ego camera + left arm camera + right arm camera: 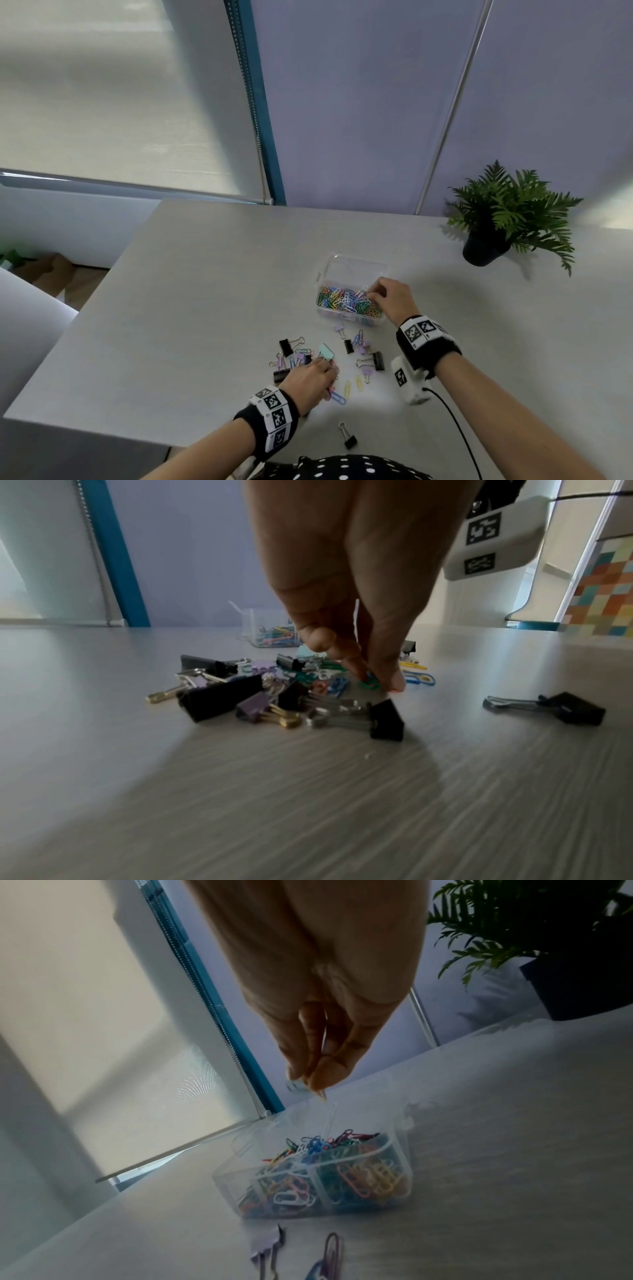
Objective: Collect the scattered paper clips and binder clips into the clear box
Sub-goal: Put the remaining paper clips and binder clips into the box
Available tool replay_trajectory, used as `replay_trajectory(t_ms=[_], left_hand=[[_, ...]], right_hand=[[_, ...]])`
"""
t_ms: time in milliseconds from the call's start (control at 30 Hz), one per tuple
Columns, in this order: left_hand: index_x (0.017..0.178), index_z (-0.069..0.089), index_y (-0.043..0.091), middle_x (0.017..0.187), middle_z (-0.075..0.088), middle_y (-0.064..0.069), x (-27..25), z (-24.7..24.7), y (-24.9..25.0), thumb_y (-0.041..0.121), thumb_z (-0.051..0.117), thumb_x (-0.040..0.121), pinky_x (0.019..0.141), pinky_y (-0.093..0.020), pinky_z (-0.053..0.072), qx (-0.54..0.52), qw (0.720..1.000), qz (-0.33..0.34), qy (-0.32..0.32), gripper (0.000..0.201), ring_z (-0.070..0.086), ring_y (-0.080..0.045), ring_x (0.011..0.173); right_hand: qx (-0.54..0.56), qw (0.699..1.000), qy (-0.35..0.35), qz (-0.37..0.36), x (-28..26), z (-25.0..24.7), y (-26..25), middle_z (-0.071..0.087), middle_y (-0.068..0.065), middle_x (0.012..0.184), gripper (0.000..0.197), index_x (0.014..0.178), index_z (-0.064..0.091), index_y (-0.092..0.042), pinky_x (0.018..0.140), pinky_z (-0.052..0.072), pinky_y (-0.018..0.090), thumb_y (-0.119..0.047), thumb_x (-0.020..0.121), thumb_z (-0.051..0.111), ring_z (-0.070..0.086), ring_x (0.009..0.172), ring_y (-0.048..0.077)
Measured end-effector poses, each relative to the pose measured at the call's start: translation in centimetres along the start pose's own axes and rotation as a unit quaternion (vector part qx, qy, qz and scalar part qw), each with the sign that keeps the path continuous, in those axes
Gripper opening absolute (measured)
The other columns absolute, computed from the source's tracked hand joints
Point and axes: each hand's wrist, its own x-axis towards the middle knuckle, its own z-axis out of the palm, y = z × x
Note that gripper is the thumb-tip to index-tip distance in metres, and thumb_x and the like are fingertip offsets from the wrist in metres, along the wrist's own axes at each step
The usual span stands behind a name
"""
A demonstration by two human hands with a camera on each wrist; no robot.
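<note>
Green wire is showing between the fingers [359,666] of the left hand [310,383], which is reaching down into the loose pile on the desk [191,308] and pinching a small green paper clip [369,683] between thumb and fingertip; the clip is lying almost flat, directly under the fingertips, so it looks ready to be lifted straight up. Around it the scattered clips [325,359] are lying in a loose cluster: black, lilac and mint binder clips mixed with blue, yellow and pink paper clips, their long axes pointing every way, and one black binder clip [349,438] is sitting apart, nearer the person. The clear box [349,310] is standing beyond the pile, away from the person and a little to the right, its lid tipped open behind it and its divided compartments already holding many coloured paper clips. The right hand [388,296] is hovering over the box's right side with its fingers bunched together, pointing down; something small and pale seems to be held at the tips, but it is too blurred to name. That hand is the nearer to the box, the left the nearer to the pile. No brand or readable writing is showing; only square black-and-white coded markers on the wristbands [274,418]. A potted fern [507,216] is standing at the far right.
</note>
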Motion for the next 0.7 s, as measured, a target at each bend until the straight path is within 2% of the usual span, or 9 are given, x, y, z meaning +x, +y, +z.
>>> replay_trajectory(t_ms=[33, 133, 200, 300, 367, 433, 500, 567, 700], left_hand=[[0.120, 0.049, 0.008, 0.126, 0.049, -0.010, 0.1, 0.0, 0.1, 0.019, 0.050, 0.092, 0.089, -0.043, 0.049, 0.001, 1.000, 0.000, 0.002, 0.030, 0.048, -0.027, 0.116], [0.108, 0.053, 0.006, 0.120, 0.052, -0.011, 0.3, -0.1, 0.0, 0.018, 0.046, 0.092, 0.084, -0.044, 0.049, -0.007, 1.000, 0.007, 0.003, 0.021, 0.050, -0.028, 0.110], [0.101, 0.054, 0.006, 0.117, 0.053, -0.012, 0.4, -0.1, -0.3, 0.018, 0.046, 0.091, 0.082, -0.043, 0.049, -0.017, 1.000, 0.011, -0.001, 0.018, 0.052, -0.029, 0.107], [0.095, 0.058, 0.007, 0.113, 0.055, -0.010, 0.6, -0.6, -1.1, 0.021, 0.049, 0.089, 0.081, -0.036, 0.046, -0.048, 0.999, 0.008, 0.001, 0.017, 0.055, -0.027, 0.102], [0.095, 0.060, 0.009, 0.110, 0.057, -0.008, 0.8, -1.2, -1.9, 0.022, 0.053, 0.089, 0.083, -0.031, 0.043, -0.083, 0.996, 0.002, 0.015, 0.017, 0.056, -0.024, 0.100], [0.097, 0.060, 0.010, 0.108, 0.058, -0.006, 1.0, -2.4, -2.9, 0.026, 0.055, 0.089, 0.085, -0.029, 0.044, -0.102, 0.994, -0.011, 0.033, 0.019, 0.058, -0.021, 0.098], [0.099, 0.060, 0.010, 0.105, 0.061, -0.006, 1.3, -3.9, -3.8, 0.029, 0.055, 0.090, 0.085, -0.031, 0.048, -0.110, 0.992, -0.028, 0.054, 0.022, 0.058, -0.021, 0.095], [0.102, 0.060, 0.009, 0.103, 0.062, -0.007, 2.0, -5.6, -4.5, 0.028, 0.056, 0.090, 0.084, -0.032, 0.048, -0.125, 0.988, -0.033, 0.082, 0.023, 0.058, -0.021, 0.092], [0.093, 0.062, 0.009, 0.098, 0.064, -0.008, 4.1, -8.2, -5.5, 0.026, 0.060, 0.087, 0.076, -0.026, 0.042, -0.143, 0.981, -0.044, 0.125, 0.018, 0.049, -0.012, 0.081]], right_hand=[[-0.006, 1.000, -0.004, -0.005, -0.1, 0.2, -0.1, 0.062, 0.009, 0.080, 0.007, 0.082, 0.063, 0.001, 0.068, 0.046, 0.017, -0.003, 0.079, 0.067, 0.058, 0.074, 0.020], [-0.018, 0.999, -0.007, -0.029, -1.2, 0.8, -0.1, 0.063, 0.011, 0.088, 0.006, 0.086, 0.062, 0.000, 0.078, 0.049, 0.026, -0.002, 0.080, 0.064, 0.059, 0.081, 0.021], [-0.026, 0.998, -0.027, -0.052, -2.9, 1.2, -0.2, 0.061, 0.008, 0.085, 0.003, 0.085, 0.061, -0.003, 0.077, 0.048, 0.028, -0.002, 0.082, 0.062, 0.057, 0.079, 0.019], [-0.056, 0.988, -0.137, -0.053, -6.4, 2.6, 0.1, 0.059, 0.003, 0.078, 0.005, 0.079, 0.060, -0.006, 0.072, 0.044, 0.030, -0.010, 0.083, 0.062, 0.055, 0.074, 0.019], [-0.123, 0.967, -0.222, -0.032, -8.8, 3.8, 0.9, 0.057, 0.007, 0.083, 0.014, 0.078, 0.053, -0.013, 0.072, 0.042, 0.030, -0.021, 0.084, 0.063, 0.054, 0.078, 0.020], [-0.175, 0.948, -0.264, -0.018, -10.5, 4.9, 1.7, 0.052, 0.009, 0.094, 0.021, 0.084, 0.046, -0.013, 0.071, 0.036, 0.030, -0.027, 0.084, 0.062, 0.049, 0.082, 0.020], [-0.195, 0.944, -0.265, -0.029, -11.3, 5.7, 1.9, 0.049, 0.012, 0.108, 0.028, 0.098, 0.047, -0.006, 0.071, 0.033, 0.029, -0.025, 0.085, 0.062, 0.048, 0.088, 0.021], [-0.207, 0.945, -0.250, -0.045, -11.3, 6.4, 1.7, 0.046, 0.014, 0.120, 0.038, 0.110, 0.045, -0.001, 0.075, 0.037, 0.032, -0.022, 0.084, 0.063, 0.051, 0.099, 0.027], [-0.215, 0.947, -0.230, -0.068, -10.6, 7.9, 0.8, 0.041, 0.012, 0.125, 0.048, 0.116, 0.042, -0.004, 0.084, 0.042, 0.035, -0.021, 0.079, 0.067, 0.047, 0.110, 0.026]])
